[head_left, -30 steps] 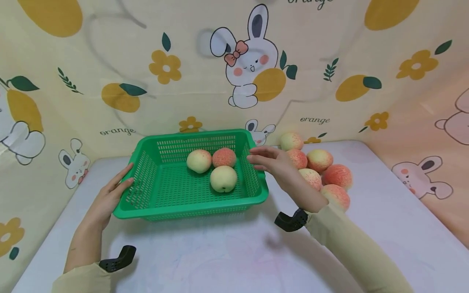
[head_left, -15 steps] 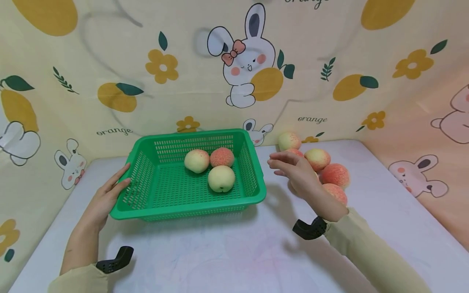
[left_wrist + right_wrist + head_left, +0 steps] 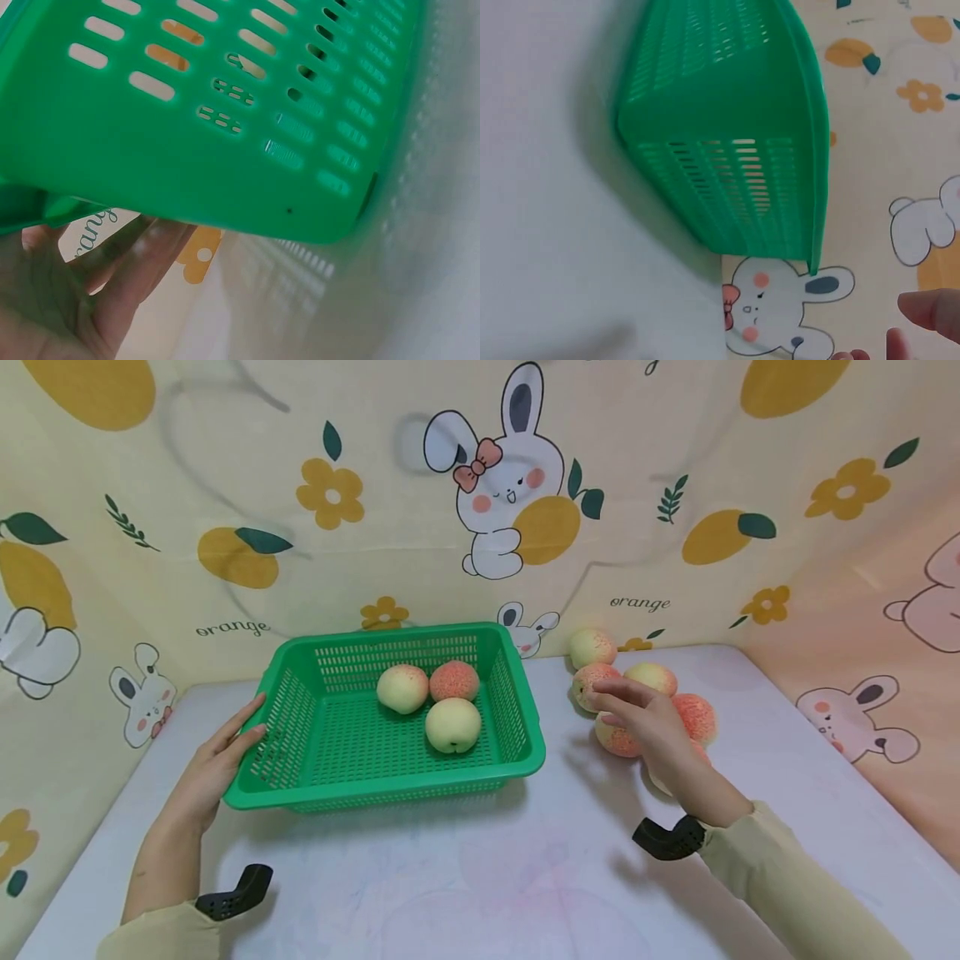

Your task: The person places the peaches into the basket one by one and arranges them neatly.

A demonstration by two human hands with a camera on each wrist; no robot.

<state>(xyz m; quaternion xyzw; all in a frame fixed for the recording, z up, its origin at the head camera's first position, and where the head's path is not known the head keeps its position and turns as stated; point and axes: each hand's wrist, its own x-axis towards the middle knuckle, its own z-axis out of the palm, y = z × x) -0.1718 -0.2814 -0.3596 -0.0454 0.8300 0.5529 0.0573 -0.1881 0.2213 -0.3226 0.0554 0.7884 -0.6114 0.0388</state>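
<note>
A green plastic basket [image 3: 360,797] stands on the table with three peaches inside: a pale one [image 3: 453,725], a yellowish one [image 3: 402,688] and a redder one [image 3: 454,681]. At its left side my left hand [image 3: 206,777] grips the rim, fingertips showing over the edge; in the left wrist view the hand [image 3: 82,292] lies beside the basket wall [image 3: 150,157]. To the right of the basket, my right hand [image 3: 656,735] is above a group of loose peaches [image 3: 592,687], fingers loosely bent and holding nothing. It partly hides several of them.
More loose peaches lie around the right hand, such as a yellow one [image 3: 592,648] at the back and a red one [image 3: 697,718]. A patterned cloth [image 3: 637,552] hangs behind the white table [image 3: 450,877].
My right hand has moved from the basket's right rim rightward to above the loose peaches. My left hand and the basket have stayed in place.
</note>
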